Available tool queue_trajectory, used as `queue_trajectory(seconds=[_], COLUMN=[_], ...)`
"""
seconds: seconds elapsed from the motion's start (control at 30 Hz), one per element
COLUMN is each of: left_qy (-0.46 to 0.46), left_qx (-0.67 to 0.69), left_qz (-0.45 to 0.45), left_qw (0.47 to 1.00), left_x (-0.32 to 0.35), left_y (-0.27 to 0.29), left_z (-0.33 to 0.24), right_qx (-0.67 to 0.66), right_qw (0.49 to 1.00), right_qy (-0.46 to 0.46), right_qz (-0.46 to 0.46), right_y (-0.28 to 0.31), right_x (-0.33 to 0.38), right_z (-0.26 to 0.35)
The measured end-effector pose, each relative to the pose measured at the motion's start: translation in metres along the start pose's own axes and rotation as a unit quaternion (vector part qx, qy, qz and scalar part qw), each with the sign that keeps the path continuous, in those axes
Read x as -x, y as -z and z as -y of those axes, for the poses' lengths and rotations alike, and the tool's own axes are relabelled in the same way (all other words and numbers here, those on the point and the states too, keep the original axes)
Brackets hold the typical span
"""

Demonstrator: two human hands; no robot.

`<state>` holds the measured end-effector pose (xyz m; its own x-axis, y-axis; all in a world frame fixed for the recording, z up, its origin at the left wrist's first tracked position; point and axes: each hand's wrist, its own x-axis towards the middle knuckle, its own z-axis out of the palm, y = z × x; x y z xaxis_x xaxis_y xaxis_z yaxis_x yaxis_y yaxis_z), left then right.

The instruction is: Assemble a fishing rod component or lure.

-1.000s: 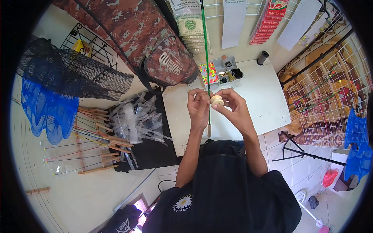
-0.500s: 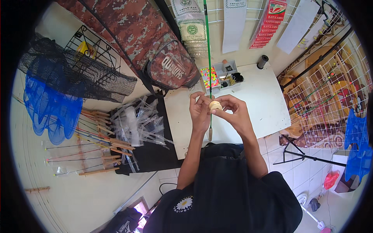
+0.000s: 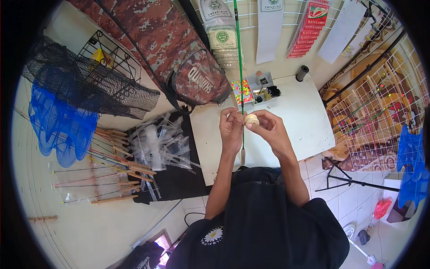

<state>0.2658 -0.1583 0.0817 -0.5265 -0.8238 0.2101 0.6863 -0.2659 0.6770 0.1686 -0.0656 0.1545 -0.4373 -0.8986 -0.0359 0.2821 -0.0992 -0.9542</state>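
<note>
My right hand (image 3: 268, 128) holds a small cream-coloured round spool (image 3: 251, 119) between thumb and fingers, above the white table (image 3: 304, 116). My left hand (image 3: 231, 127) is closed right beside it, fingertips pinched near the spool and against a thin green rod (image 3: 238, 54). The rod runs from the wall down between my hands, and its pale butt end (image 3: 242, 156) hangs near the table's front edge. Whether the left fingers grip the rod or a line is too fine to see.
A compartment box (image 3: 253, 86) with coloured bits and a black cylinder (image 3: 303, 72) stand at the table's back. A camouflage bag (image 3: 179, 54) leans on the wall. Left are a black mat with plastic sleeves (image 3: 161, 143), wooden-handled rods (image 3: 112, 166) and blue and black nets (image 3: 62, 116). A wire rack (image 3: 376, 112) stands right.
My hands with the spool have shifted slightly; the spool sits a little higher and the fingers have turned around it. The green rod stays between them.
</note>
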Motion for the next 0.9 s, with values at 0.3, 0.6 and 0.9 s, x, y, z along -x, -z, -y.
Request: queue_trajectory(seconds=[0.3, 0.6, 0.9], left_qy=[0.005, 0.004, 0.016], left_qx=[0.001, 0.027, -0.006], left_qz=[0.013, 0.022, 0.008], left_qw=[1.0, 0.999, 1.0], left_x=[0.001, 0.0, 0.001], left_y=[0.0, -0.001, 0.001], left_z=[-0.002, -0.004, -0.004], right_qx=[-0.038, -0.116, -0.193], right_qw=[0.998, 0.99, 0.968], right_qy=[-0.046, -0.077, -0.15], right_qz=[0.028, 0.011, 0.062], right_y=[0.007, 0.008, 0.007], right_x=[-0.002, -0.002, 0.0], right_z=[-0.006, -0.016, -0.014])
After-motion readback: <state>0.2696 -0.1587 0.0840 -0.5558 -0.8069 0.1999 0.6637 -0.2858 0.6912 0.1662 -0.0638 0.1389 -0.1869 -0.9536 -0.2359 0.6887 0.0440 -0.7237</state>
